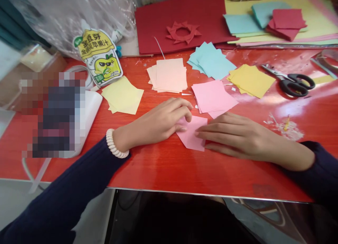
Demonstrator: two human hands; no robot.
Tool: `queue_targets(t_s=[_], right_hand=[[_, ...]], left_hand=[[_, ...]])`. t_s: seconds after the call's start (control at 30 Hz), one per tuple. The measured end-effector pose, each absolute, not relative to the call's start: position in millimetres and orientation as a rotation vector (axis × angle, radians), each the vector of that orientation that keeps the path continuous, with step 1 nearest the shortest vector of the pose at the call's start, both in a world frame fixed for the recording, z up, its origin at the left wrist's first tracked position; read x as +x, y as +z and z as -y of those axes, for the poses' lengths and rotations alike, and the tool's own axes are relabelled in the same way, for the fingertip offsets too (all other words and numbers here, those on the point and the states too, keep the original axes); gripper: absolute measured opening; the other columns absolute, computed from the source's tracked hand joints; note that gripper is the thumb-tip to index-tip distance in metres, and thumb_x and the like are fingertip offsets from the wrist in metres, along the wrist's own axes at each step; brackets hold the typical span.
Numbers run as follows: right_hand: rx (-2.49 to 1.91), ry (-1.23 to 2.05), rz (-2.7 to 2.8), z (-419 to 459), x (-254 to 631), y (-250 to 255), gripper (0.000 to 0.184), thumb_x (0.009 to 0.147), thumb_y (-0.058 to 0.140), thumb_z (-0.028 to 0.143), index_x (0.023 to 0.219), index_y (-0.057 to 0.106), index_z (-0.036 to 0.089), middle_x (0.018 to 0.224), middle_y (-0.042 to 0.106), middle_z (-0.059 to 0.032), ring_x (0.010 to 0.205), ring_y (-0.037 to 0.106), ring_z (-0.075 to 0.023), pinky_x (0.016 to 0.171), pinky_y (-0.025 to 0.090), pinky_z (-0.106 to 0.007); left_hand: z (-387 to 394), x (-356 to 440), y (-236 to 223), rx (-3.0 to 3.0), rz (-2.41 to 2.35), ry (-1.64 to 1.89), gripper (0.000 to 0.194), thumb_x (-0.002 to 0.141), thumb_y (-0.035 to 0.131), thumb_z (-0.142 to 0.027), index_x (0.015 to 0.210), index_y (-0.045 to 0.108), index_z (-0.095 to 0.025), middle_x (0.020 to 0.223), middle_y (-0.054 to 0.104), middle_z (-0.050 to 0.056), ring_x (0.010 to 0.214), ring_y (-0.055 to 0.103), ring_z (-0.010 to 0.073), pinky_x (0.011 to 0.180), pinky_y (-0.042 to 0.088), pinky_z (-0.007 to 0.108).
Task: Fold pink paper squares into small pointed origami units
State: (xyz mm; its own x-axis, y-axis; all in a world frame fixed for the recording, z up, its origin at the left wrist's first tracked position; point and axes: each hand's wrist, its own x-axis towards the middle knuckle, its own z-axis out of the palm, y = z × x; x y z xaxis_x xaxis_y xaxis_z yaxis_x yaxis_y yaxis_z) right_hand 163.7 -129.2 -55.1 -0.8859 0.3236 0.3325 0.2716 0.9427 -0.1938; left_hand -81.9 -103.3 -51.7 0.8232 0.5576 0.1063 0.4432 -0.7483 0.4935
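A small pink sheet of paper [194, 136] lies on the red table between my hands, its lower left corner slanted off by a fold or cut. My left hand [169, 119], with a coiled band at the wrist, has curled fingers and a thumb on the sheet's left edge. Stretched out from the right, the fingers of my right hand [229, 135] rest on the sheet's right side. Just beyond are a stack of pink squares [212, 96] and a stack of peach squares [171, 75]. Pale yellow squares [124, 96] lie beyond my left forearm.
Blue squares [211, 61], yellow squares [252, 81] and black-handled scissors [293, 83] lie farther back. A folded red paper ring [183, 32] sits on red sheets [155, 22]. A fruit pouch [100, 59] and a white object with a blurred-out surface [91, 110] are at left. Paper scraps [290, 129] lie right.
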Motion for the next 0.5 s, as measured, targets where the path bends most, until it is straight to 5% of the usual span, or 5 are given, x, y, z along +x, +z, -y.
queue_targets(t_s=[0.5], right_hand=[[-0.239, -0.063, 2.829, 134.5, 164.3, -48.7, 0.026, 0.093, 0.045, 0.009, 0.117, 0.055, 0.012, 0.109, 0.069, -0.0108, 0.095, 0.065, -0.0202, 0.074, 0.052, -0.036]], left_hand=[[99.4, -82.2, -49.2, 2.492, -0.655, 0.233, 0.014, 0.089, 0.054, -0.03, 0.092, 0.055, -0.017, 0.132, 0.047, 0.01, 0.125, 0.04, 0.0224, 0.106, 0.033, 0.038]])
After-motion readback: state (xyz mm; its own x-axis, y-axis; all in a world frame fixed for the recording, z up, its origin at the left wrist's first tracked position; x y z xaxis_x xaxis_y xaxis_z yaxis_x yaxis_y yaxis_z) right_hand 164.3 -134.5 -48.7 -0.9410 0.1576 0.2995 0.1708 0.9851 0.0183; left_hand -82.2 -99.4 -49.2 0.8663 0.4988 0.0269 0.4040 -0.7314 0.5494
